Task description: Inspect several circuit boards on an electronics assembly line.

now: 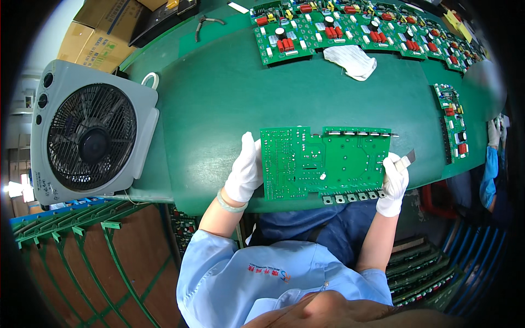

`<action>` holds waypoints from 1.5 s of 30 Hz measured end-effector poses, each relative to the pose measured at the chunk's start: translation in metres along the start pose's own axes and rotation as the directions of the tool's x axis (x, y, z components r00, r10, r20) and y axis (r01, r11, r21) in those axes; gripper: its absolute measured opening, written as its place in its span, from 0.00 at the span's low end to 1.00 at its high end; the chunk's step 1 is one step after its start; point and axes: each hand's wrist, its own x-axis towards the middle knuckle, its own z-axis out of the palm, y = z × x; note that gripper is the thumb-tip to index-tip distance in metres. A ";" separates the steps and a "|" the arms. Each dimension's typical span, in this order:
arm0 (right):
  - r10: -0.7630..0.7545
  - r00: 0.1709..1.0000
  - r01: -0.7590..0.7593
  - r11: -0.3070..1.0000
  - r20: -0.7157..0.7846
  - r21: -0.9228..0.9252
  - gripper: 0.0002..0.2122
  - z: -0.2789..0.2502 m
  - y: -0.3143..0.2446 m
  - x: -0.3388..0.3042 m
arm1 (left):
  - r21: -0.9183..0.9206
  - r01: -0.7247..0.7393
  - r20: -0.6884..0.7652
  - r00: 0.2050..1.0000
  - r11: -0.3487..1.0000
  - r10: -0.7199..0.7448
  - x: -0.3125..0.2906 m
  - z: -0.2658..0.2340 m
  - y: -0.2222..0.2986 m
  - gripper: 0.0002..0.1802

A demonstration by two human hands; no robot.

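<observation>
A green circuit board [350, 164] is held up over the front of the table, its solder side showing. Several metal-tabbed parts stick out along its lower edge. My left hand [245, 169], in a white glove, grips the board's left edge with the thumb raised and the fingers hidden behind it. At the opposite edge, my gloved right hand [395, 183] holds the board. A short flat metal blade [411, 156] with a pale wrapped handle also projects from the right hand's fingers.
A grey box fan [90, 139] stands at the left. Populated circuit boards [328, 33] line the table's back, with a white glove [351, 61] before them. Another board [453, 123] lies at the right. Pliers [206, 24] rest far back. A co-worker's gloved hand [494, 133] shows at far right.
</observation>
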 end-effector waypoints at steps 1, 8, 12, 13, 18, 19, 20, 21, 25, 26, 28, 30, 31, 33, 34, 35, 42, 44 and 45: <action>-0.001 1.000 0.001 1.000 0.001 0.001 0.10 0.000 0.001 0.001 | 0.001 -0.001 0.000 1.000 1.000 0.001 0.000 0.002 0.001 0.46; -0.072 0.997 0.072 0.997 -0.035 -0.018 0.10 0.004 0.002 0.001 | 0.194 -0.087 0.077 0.994 0.977 0.073 0.002 0.020 0.010 0.35; -0.144 0.989 0.143 0.989 0.016 0.037 0.10 0.000 0.006 -0.004 | 0.404 0.048 0.117 0.988 0.914 -0.104 0.001 0.027 0.035 0.39; -0.149 0.989 0.148 0.988 0.015 0.033 0.10 -0.002 0.004 -0.003 | 0.402 0.044 0.124 0.987 0.915 -0.102 -0.002 0.030 0.046 0.39; -0.361 0.869 0.420 0.900 0.338 -0.119 0.08 0.026 -0.025 -0.003 | 0.886 -0.333 0.352 0.936 0.322 -0.001 -0.013 0.021 0.064 0.33; -0.432 0.812 0.534 0.820 0.393 -0.203 0.09 0.028 -0.022 -0.003 | 0.911 -0.390 0.386 0.921 0.132 0.055 -0.013 0.022 0.066 0.29; -0.430 0.812 0.546 0.798 0.394 -0.255 0.13 0.029 -0.018 -0.003 | 0.939 -0.327 0.313 0.941 0.108 0.125 -0.012 0.023 0.056 0.22; -0.423 0.800 0.575 0.745 0.426 -0.339 0.14 0.028 -0.020 -0.005 | 0.938 -0.329 0.316 0.941 0.109 0.120 -0.010 0.009 0.049 0.22; -0.386 0.791 0.585 0.702 0.474 -0.406 0.10 0.047 -0.015 -0.018 | 0.955 -0.030 0.153 0.902 -0.294 0.404 -0.014 -0.012 0.049 0.28; -0.457 0.740 0.670 0.557 0.494 -0.490 0.10 0.052 -0.014 -0.024 | 0.983 -0.033 0.120 0.857 -0.180 0.501 -0.020 -0.015 0.048 0.28; -0.450 0.681 0.727 0.324 0.577 -0.605 0.10 0.067 -0.020 -0.037 | 1.000 -0.016 0.006 0.756 0.009 0.655 -0.032 -0.013 0.043 0.27; -0.283 0.590 0.803 0.311 0.756 -0.509 0.09 0.085 -0.034 -0.048 | 0.999 -0.014 -0.014 0.724 0.035 0.689 -0.043 -0.007 0.036 0.26; -0.254 0.483 0.864 0.295 0.838 -0.408 0.10 0.092 -0.043 -0.051 | 0.998 -0.014 -0.034 0.683 0.059 0.730 -0.049 0.000 0.035 0.25; -0.179 0.444 0.866 0.336 0.878 -0.370 0.11 0.070 -0.039 -0.045 | 0.998 -0.042 0.057 0.672 -0.038 0.739 -0.046 0.016 0.019 0.26; -0.321 0.547 0.813 0.423 0.773 -0.400 0.11 0.062 -0.042 -0.036 | 0.989 -0.076 0.142 0.695 -0.124 0.705 -0.043 0.025 0.013 0.29; -0.437 0.632 0.758 0.522 0.640 -0.391 0.12 0.060 -0.042 -0.030 | 0.972 -0.096 0.216 0.713 -0.212 0.667 -0.045 0.032 0.009 0.33; -0.489 0.762 0.612 0.332 0.424 -0.717 0.12 0.049 -0.024 0.002 | 0.884 0.117 0.103 0.895 -0.452 0.434 -0.014 0.081 -0.004 0.54; -0.514 0.737 0.649 0.358 0.438 -0.671 0.12 0.049 -0.020 0.000 | 0.836 0.176 0.091 0.889 -0.519 0.448 -0.008 0.083 -0.010 0.53; -0.532 0.734 0.656 0.391 0.423 -0.646 0.11 0.051 -0.019 -0.001 | 0.817 0.170 0.151 0.859 -0.552 0.489 -0.012 0.071 -0.017 0.51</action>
